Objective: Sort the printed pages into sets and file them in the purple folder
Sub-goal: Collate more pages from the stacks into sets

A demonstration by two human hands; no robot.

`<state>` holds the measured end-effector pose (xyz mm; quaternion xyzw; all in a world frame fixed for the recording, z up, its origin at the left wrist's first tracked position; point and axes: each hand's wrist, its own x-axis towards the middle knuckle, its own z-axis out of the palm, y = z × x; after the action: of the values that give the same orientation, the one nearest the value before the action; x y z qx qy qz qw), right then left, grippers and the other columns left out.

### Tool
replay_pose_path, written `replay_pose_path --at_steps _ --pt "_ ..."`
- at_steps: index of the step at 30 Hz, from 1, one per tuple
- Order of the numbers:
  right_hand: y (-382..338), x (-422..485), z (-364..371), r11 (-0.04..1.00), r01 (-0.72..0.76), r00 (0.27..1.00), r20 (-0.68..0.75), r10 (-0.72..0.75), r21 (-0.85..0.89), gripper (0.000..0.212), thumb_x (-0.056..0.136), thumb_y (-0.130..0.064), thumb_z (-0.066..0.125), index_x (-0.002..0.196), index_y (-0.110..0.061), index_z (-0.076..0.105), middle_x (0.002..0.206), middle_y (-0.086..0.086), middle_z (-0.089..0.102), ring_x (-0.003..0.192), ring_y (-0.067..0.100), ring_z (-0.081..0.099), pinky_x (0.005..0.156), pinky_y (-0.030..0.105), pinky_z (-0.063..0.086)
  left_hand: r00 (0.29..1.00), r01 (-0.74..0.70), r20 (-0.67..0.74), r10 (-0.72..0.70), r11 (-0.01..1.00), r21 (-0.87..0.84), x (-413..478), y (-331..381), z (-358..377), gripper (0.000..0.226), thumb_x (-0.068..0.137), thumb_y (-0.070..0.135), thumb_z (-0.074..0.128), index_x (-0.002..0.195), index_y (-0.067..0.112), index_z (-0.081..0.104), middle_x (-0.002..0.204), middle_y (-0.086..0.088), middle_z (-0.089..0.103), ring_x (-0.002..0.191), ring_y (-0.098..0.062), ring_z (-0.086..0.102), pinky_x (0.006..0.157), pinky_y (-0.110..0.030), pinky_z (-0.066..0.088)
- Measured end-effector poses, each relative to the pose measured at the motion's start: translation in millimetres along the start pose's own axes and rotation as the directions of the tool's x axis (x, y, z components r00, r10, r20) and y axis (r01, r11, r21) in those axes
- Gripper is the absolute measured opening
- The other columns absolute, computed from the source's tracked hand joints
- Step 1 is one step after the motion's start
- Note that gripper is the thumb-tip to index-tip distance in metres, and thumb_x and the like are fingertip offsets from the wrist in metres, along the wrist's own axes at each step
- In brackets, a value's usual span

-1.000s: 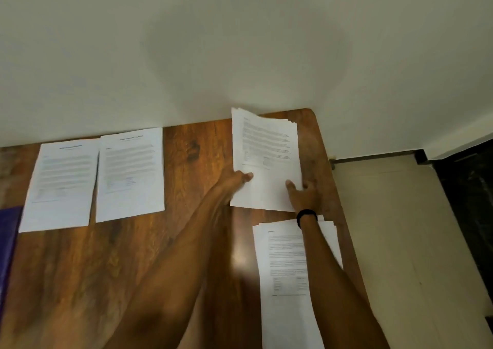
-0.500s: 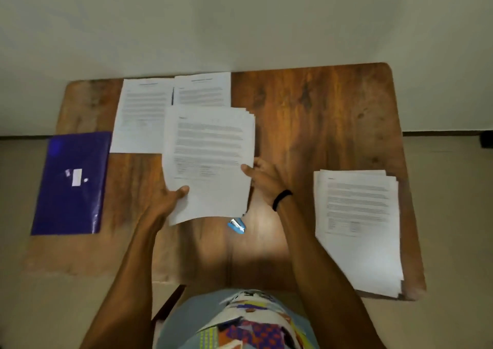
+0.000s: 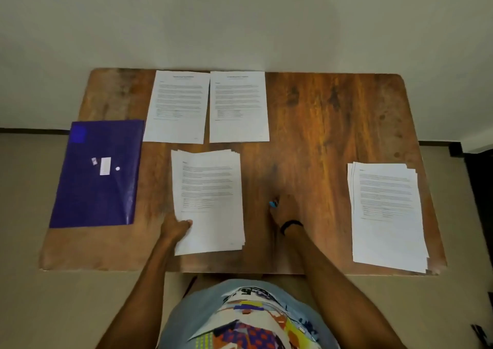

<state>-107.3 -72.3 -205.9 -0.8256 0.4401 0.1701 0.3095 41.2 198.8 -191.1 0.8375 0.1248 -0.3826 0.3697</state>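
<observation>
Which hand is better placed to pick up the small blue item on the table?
Right. The right hand is right at the small blue item, while the left hand grips the near-left corner of the middle stack of pages, farther from it.

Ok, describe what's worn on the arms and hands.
The left arm and right arm are bare, no sleeves in view. A black band circles the right wrist. The left hand and right hand wear no gloves; the right is blurred.
</observation>
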Motion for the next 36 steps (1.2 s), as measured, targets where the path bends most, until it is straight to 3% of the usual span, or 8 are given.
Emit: replay_pose_path --at_steps 2,6,11,16,19,23,28,36 --pt "-27.5 15.0 -16.1 0.998 0.023 0.993 -0.115 -0.016 0.055 0.029 0.097 -0.033 0.062 0.115 -0.009 0.059 0.114 0.011 0.063 0.102 0.024 0.062 0.095 0.03 0.048 0.999 -0.002 0.033 0.002 1.0 0.009 4.6 -3.5 3.5 0.046 0.089 0.004 0.068 0.133 0.005 0.057 0.129 -0.009 0.062 0.117 -0.034 0.059 0.097 -0.038 0.048" --pt "-98.2 83.9 -47.1 0.994 0.103 0.979 -0.183 -0.095 0.034 0.041 0.097 -0.034 0.059 0.13 -0.011 0.052 0.126 0.01 0.059 0.114 0.028 0.058 0.1 0.033 0.044 0.997 -0.04 0.071 0.038 0.999 0.035 10.6 -8.6 10.1 0.046 0.088 0.009 0.069 0.132 0.011 0.059 0.13 -0.014 0.063 0.113 -0.032 0.061 0.093 -0.037 0.051" --pt "-170.1 167.7 -49.2 0.979 0.202 0.955 -0.221 -0.199 -0.01 0.035 0.095 -0.007 0.056 0.13 -0.005 0.05 0.127 0.019 0.057 0.116 0.033 0.055 0.094 0.035 0.044 0.993 -0.096 0.068 0.092 0.993 0.063 19.8 -15.5 16.5 0.05 0.09 0.01 0.067 0.138 0.013 0.054 0.135 -0.011 0.06 0.12 -0.03 0.058 0.101 -0.04 0.048" --pt "-183.5 177.2 -27.4 0.983 0.183 0.955 -0.239 -0.175 0.011 0.043 0.093 -0.006 0.057 0.135 -0.006 0.047 0.131 0.019 0.05 0.121 0.032 0.05 0.096 0.037 0.047 0.992 -0.124 0.013 0.124 0.989 0.084 13.8 -19.8 14.6 0.056 0.092 0.019 0.068 0.142 0.012 0.043 0.137 -0.008 0.057 0.123 -0.029 0.056 0.095 -0.033 0.045" --pt "-159.7 134.7 -8.3 0.981 0.155 0.946 -0.303 -0.112 0.12 0.044 0.098 -0.019 0.055 0.14 -0.012 0.046 0.135 0.016 0.051 0.124 0.029 0.052 0.103 0.034 0.043 0.991 -0.111 -0.063 0.114 0.993 0.049 10.3 -22.5 13.9 0.05 0.099 0.025 0.06 0.143 0.01 0.042 0.142 -0.01 0.054 0.129 -0.031 0.053 0.105 -0.038 0.042" --pt "-108.1 65.9 43.4 0.98 0.166 0.976 -0.16 -0.147 0.109 0.071 0.097 -0.045 0.058 0.153 -0.016 0.026 0.158 0.009 0.033 0.144 0.029 0.034 0.119 0.042 0.029 0.987 -0.135 -0.071 0.146 0.981 0.136 8.9 -30.4 9.6 0.041 0.101 0.022 0.055 0.14 0.011 0.047 0.143 -0.009 0.054 0.13 -0.031 0.053 0.109 -0.044 0.044" --pt "-69.8 38.9 86.7 0.937 0.28 0.959 0.013 -0.284 -0.208 0.094 0.095 -0.061 0.048 0.159 -0.015 -0.003 0.168 0.006 -0.008 0.154 0.028 -0.01 0.125 0.048 -0.001 0.982 -0.165 -0.053 0.179 0.966 0.2 9.3 -39.2 2.4 0.037 0.098 0.021 0.06 0.133 0.016 0.053 0.135 -0.004 0.061 0.122 -0.026 0.06 0.102 -0.04 0.048" --pt "-80.6 22.9 91.1 0.881 0.372 0.928 0.103 -0.358 -0.291 0.081 0.102 -0.049 0.044 0.159 -0.012 -0.001 0.168 0.008 -0.003 0.154 0.024 -0.007 0.126 0.043 -0.001 0.967 -0.151 -0.164 0.195 0.958 0.243 -1.0 -44.3 2.7 0.035 0.094 0.014 0.064 0.124 0.012 0.045 0.124 -0.01 0.062 0.11 -0.029 0.063 0.094 -0.038 0.053"
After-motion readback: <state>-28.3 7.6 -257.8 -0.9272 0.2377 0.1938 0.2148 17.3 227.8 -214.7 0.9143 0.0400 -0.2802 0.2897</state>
